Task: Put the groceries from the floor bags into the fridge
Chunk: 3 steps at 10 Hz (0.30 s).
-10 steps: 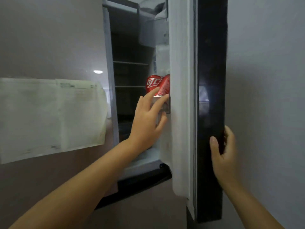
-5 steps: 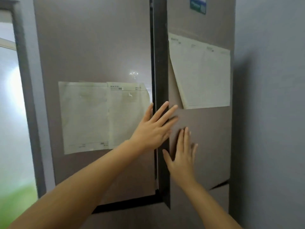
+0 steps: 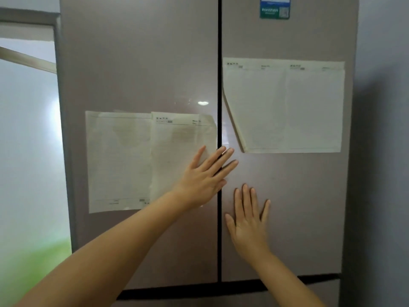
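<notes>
The fridge fills the view with both upper doors shut, the left door (image 3: 141, 63) and the right door (image 3: 287, 207) meeting at a dark seam. My left hand (image 3: 207, 177) lies flat with fingers spread across the seam, palm on the left door. My right hand (image 3: 249, 220) presses flat on the right door just below, fingers spread and pointing up. Neither hand holds anything. No groceries or bags are in view.
Paper sheets are taped on the left door (image 3: 137, 160) and the right door (image 3: 287, 107); a green label (image 3: 274, 9) sits at the top. A grey wall (image 3: 382, 151) stands close on the right. A bright window or glass panel (image 3: 28, 151) is at the left.
The right fridge door, open a second ago with red cans inside, has swung shut. My left hand left the can and both hands now press flat on the doors.
</notes>
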Motion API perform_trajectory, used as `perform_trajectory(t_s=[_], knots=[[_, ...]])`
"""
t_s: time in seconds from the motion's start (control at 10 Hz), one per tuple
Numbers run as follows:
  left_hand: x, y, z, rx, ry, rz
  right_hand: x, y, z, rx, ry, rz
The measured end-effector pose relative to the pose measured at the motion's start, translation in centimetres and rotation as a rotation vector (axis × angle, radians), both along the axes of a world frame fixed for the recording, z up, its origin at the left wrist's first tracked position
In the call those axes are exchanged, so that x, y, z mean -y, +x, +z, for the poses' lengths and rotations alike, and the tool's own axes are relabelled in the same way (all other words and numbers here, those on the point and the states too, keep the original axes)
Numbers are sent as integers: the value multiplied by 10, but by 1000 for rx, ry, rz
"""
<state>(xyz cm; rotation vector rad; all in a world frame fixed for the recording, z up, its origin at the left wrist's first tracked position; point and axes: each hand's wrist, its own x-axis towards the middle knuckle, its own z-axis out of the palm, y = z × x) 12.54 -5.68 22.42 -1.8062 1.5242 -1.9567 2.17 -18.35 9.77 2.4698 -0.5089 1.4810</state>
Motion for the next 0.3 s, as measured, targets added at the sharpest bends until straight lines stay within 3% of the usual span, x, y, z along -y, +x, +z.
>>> perform_trajectory(t_s=[0.1,0.2,0.3], knots=[[-4,-7,-4,-84,52,69,0,-12,6,-117,29,4],[-14,-25,-6,-184,88,86,-6,-43,25,-303,163,189],[-40,-51,-67,-319,107,-91,-24,-104,73,-284,702,638]])
